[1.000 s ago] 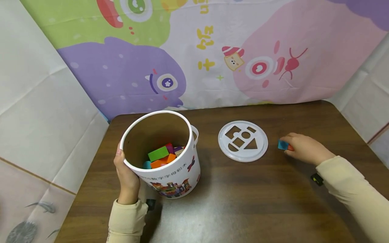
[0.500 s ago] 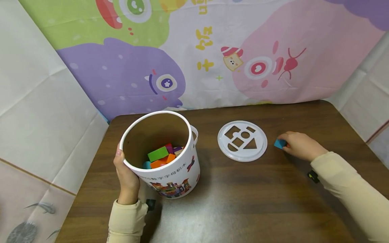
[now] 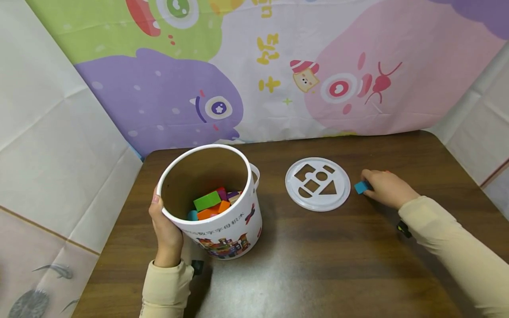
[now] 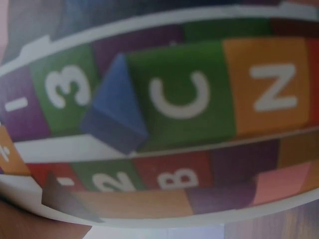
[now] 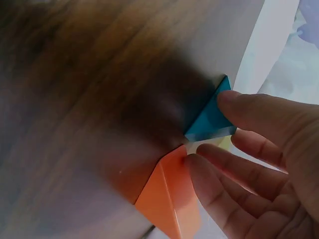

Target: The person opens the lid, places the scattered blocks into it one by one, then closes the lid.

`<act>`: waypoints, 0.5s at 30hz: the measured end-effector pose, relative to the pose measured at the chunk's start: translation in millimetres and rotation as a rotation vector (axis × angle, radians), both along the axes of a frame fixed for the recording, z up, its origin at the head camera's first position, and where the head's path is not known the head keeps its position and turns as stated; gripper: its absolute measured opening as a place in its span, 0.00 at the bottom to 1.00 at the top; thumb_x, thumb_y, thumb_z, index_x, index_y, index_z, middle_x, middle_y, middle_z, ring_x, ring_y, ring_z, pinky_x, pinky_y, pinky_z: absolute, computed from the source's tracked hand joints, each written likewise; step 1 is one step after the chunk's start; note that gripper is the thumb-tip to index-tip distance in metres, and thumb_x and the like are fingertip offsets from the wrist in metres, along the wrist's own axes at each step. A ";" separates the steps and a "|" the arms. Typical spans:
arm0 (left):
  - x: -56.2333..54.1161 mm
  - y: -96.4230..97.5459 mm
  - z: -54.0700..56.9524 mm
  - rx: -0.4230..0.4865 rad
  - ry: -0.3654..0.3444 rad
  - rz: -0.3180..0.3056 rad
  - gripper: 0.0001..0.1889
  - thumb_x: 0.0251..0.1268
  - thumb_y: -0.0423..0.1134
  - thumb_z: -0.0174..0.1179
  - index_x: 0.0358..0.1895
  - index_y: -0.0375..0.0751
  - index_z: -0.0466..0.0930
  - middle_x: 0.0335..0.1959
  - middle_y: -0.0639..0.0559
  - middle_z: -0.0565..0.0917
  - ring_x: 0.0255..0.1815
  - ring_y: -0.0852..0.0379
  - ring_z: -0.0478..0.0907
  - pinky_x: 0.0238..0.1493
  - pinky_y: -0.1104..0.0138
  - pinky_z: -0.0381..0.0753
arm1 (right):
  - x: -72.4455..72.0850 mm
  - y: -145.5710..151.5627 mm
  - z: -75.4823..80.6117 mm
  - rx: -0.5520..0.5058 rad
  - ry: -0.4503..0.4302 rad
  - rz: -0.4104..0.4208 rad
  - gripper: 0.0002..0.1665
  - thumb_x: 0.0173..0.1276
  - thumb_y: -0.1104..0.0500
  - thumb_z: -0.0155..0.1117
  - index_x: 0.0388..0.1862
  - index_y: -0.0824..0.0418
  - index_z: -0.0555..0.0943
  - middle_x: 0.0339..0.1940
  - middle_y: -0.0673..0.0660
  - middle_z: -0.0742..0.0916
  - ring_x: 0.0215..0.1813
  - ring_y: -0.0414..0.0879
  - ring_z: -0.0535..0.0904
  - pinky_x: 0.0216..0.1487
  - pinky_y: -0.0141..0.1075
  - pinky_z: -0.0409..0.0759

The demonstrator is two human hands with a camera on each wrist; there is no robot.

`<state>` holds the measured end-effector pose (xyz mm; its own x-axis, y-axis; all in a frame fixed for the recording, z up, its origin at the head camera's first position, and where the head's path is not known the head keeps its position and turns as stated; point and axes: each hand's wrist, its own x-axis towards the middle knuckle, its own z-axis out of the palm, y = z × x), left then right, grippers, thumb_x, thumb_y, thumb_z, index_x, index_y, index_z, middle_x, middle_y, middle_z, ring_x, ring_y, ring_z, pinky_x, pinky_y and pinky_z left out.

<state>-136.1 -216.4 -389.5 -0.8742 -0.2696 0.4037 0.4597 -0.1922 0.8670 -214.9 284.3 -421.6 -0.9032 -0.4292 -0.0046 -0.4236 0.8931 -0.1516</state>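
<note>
My left hand [image 3: 169, 234] grips the near-left side of a white bucket [image 3: 234, 229], thumb at the rim and the other fingers hidden behind the wall. Inside lie several coloured wooden blocks, a green block [image 3: 207, 201] on top. The left wrist view is filled by the bucket's printed letters and numbers [image 4: 174, 94]. At the right, my right hand [image 3: 387, 187] pinches a blue triangular block [image 5: 214, 117] low at the tabletop. An orange triangular block [image 5: 172, 189] stands beside the fingers, touching a fingertip; in the head view the hand hides most of it.
A round white lid [image 3: 341, 196] with shaped cut-outs lies on the brown table [image 3: 318, 265], between bucket and right hand. The bucket's handle [image 3: 255, 174] sticks out toward the lid. A cartoon-printed cloth [image 3: 274, 110] hangs behind the table.
The right hand has moved slightly left toward the lid, and the blue block has shifted with it. The orange block now peeks out beyond the hand's far side. The left hand and bucket stay still.
</note>
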 end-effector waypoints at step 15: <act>6.5 8.4 12.6 -0.002 0.004 0.016 0.29 0.67 0.53 0.33 0.65 0.40 0.61 0.60 0.36 0.66 0.62 0.40 0.61 0.62 0.50 0.60 | -3.2 -3.0 -4.3 -0.029 0.017 0.051 0.20 0.52 0.63 0.68 0.45 0.66 0.77 0.41 0.61 0.83 0.43 0.53 0.80 0.45 0.48 0.76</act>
